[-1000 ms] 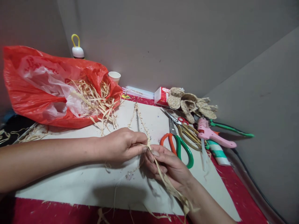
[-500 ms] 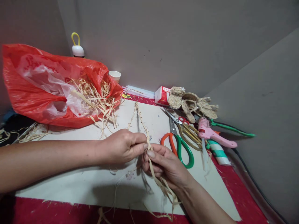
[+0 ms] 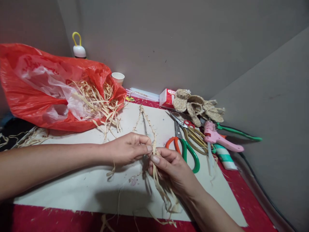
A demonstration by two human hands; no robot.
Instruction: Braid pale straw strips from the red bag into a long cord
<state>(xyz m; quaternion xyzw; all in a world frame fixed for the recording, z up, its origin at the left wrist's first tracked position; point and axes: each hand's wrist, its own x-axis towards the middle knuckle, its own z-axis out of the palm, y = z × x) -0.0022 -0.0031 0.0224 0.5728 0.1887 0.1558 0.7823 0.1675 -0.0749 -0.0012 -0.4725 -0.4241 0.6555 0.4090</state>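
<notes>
A thin braid of pale straw point(image 3: 147, 121) runs from the far side of the white board point(image 3: 72, 190) toward me. My left hand point(image 3: 127, 149) pinches the braid's near end between thumb and fingertips. Touching it from the right, my right hand point(image 3: 172, 169) is closed on the loose straw strands point(image 3: 162, 190), which trail down over the palm toward the board's front edge. Both hands hover just above the board.
A red plastic bag point(image 3: 31, 93) spilling straw strips lies at the left. At the right lie orange-and-green scissors point(image 3: 187, 151), other scissors, a pink glue gun point(image 3: 217, 137), woven straw pieces point(image 3: 195, 106) and a small box point(image 3: 166, 98). A paper cup point(image 3: 118, 78) stands by the wall.
My right hand has shifted slightly up and left, closer against the left hand. The loose strands have swung from lying across my wrist to hanging below the palm.
</notes>
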